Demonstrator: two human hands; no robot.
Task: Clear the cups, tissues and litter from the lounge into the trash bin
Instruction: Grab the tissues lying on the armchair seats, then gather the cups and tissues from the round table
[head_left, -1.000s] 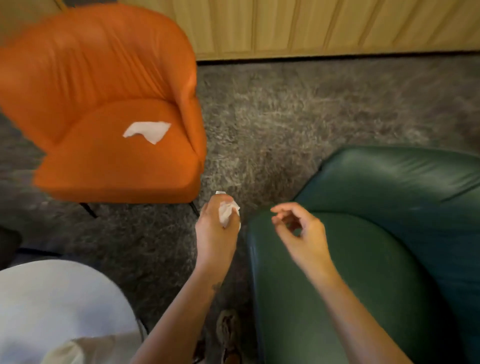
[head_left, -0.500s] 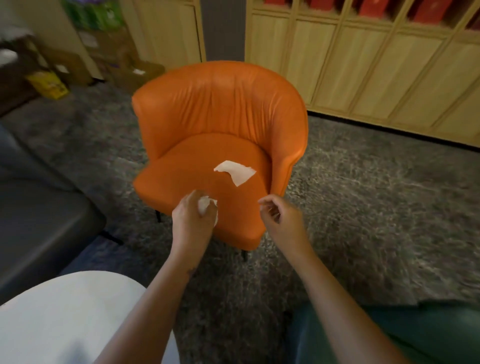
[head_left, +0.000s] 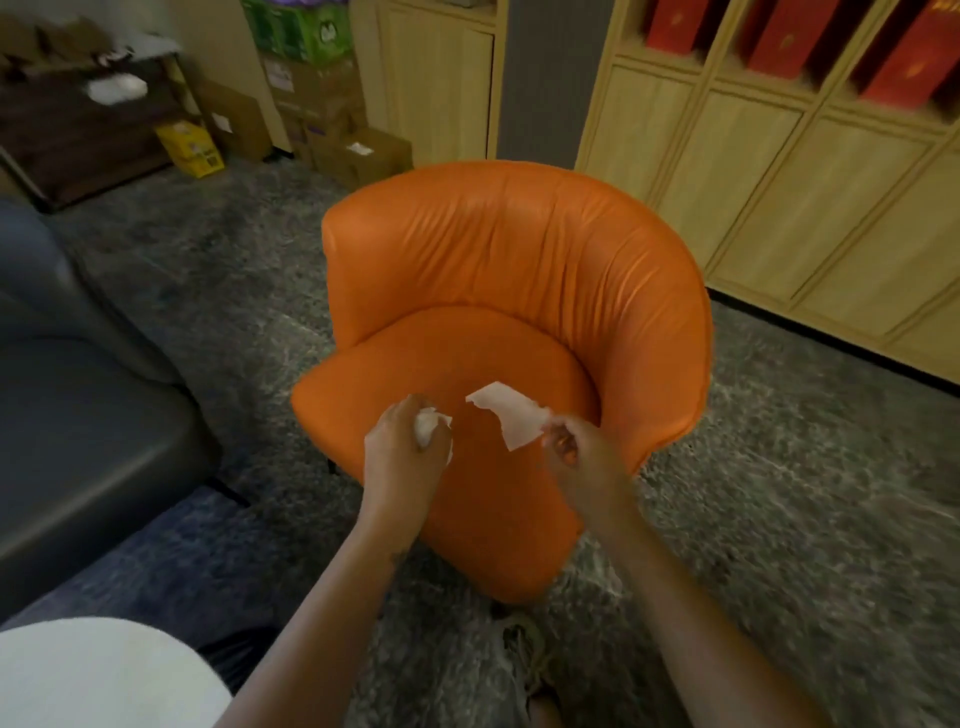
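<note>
Having stepped up to the orange chair, the right hand now pinches its flat tissue; the left hand stays clenched on a crumpled tissue, both still bound for the bin.

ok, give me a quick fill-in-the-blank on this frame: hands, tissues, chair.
1. The left hand is closed around a crumpled ____.
2. The flat tissue lies on the seat of the ____ armchair.
3. The right hand reaches the flat tissue at its ____ edge.

Missing: tissue; orange; right
</note>
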